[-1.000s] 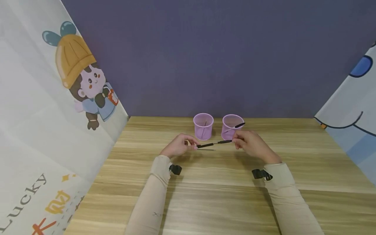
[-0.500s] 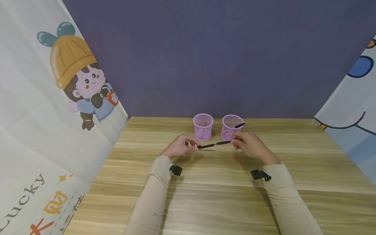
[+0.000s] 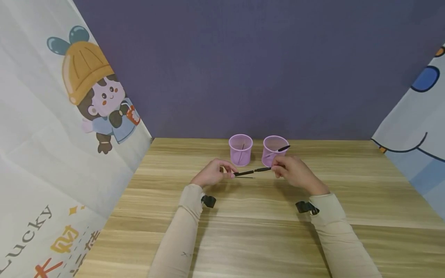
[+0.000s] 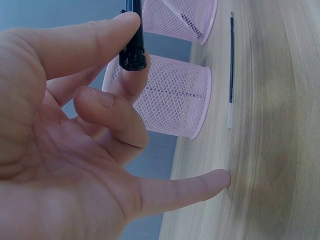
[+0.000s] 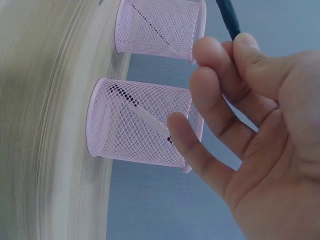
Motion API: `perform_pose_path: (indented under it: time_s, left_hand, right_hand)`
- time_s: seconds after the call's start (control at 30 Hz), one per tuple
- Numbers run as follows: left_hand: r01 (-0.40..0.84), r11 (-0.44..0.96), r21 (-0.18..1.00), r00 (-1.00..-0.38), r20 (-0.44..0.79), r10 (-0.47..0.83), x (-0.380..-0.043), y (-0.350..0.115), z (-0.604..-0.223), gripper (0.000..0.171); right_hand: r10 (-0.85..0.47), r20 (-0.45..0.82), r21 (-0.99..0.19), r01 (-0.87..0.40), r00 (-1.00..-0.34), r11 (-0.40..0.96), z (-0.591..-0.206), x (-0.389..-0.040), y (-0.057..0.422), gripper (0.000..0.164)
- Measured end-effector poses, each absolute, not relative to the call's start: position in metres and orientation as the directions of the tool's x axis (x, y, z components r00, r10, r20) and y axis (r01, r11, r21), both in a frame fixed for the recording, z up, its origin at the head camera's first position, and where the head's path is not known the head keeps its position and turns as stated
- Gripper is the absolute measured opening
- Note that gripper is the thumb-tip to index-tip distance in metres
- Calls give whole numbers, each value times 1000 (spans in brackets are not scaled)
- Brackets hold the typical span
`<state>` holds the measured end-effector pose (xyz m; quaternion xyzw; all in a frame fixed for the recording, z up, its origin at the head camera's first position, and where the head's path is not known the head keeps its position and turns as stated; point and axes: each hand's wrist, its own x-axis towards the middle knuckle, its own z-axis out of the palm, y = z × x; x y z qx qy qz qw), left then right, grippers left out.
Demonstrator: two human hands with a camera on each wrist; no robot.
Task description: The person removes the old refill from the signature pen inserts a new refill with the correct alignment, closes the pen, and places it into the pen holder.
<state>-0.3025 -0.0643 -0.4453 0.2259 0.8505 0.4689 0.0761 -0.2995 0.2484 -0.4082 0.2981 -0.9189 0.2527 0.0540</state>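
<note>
Thumb and fingers of my left hand (image 3: pixel 215 170) pinch a black pen piece (image 3: pixel 244 173), whose blunt end shows in the left wrist view. Facing it, my right hand (image 3: pixel 295 175) pinches the tail of a second black pen piece (image 3: pixel 263 169), slim and tapered in the right wrist view. The two pieces are nearly in line, end to end, over the table. Below them lies a thin pen refill (image 4: pixel 231 65), dark with a clear end. The little finger of my left hand reaches down toward the tabletop in the left wrist view.
Two pink mesh cups (image 3: pixel 235 157) stand behind the hands near the back wall. A thin dark stick (image 3: pixel 242 151) leans in the left cup. In the right cup leans a pen (image 3: pixel 284 148) with a black end. The wooden table (image 3: pixel 250 239) ends at a dark blue wall.
My right hand has shifted slightly left with its pen piece, and the thin silvery part between the two pieces has shortened. The left hand has hardly moved.
</note>
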Motion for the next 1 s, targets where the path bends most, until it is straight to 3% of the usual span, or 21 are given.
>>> perform_pose_path:
  time_s: [1.0]
  left_hand:
    - [389, 433, 813, -819, 89, 567, -263, -111, -455, 13]
  right_hand:
    - [-402, 254, -466, -475, -880, 746, -424, -218, 195, 19]
